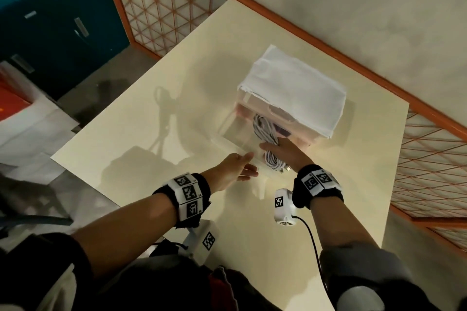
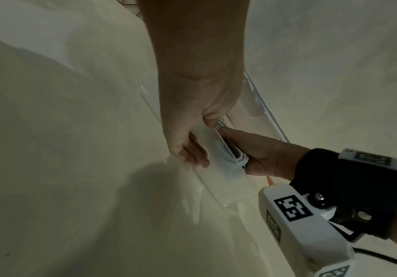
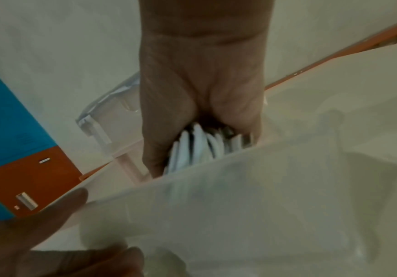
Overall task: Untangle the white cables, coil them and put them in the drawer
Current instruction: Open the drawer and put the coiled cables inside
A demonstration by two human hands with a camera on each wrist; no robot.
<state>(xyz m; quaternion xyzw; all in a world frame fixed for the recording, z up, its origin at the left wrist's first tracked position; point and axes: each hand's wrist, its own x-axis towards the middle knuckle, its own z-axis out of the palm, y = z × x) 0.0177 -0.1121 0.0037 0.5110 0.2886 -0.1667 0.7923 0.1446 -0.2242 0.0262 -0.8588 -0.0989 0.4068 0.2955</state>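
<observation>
The right hand has its grip curled round the coiled white cables, which sit inside the pulled-out clear drawer. The left hand pinches the drawer's front edge, thumb on top and fingers underneath. The drawer unit, draped in white cloth, stands on a cream surface beside an orange lattice railing.

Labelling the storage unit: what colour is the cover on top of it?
White, plain cover, with no pattern. The head view shows it best.
</observation>
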